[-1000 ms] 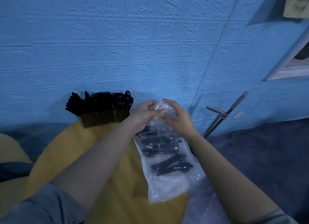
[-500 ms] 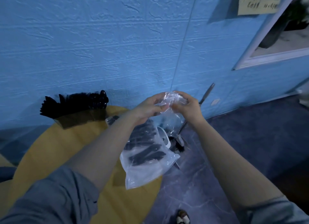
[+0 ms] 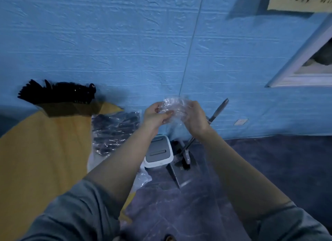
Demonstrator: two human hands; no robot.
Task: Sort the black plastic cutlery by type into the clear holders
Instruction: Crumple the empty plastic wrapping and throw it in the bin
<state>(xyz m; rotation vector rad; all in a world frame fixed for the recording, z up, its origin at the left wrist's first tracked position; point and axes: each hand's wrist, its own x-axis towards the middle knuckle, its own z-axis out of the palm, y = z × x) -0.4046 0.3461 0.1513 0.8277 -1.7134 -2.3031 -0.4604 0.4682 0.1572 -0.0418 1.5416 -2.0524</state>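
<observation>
Your left hand [image 3: 158, 115] and right hand [image 3: 193, 117] both pinch a crumpled clear wrapper [image 3: 173, 106], off the surface [image 3: 45, 151]. Bagged cutlery [image 3: 115, 131] lies left of them, holder [image 3: 71, 108] further left. Unpacking step; next, bin the wrapper, probably.

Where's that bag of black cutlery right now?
In the head view, the bag of black cutlery lies on the yellow table's right edge, just right of the filled clear holder and left of the left forearm.
</observation>
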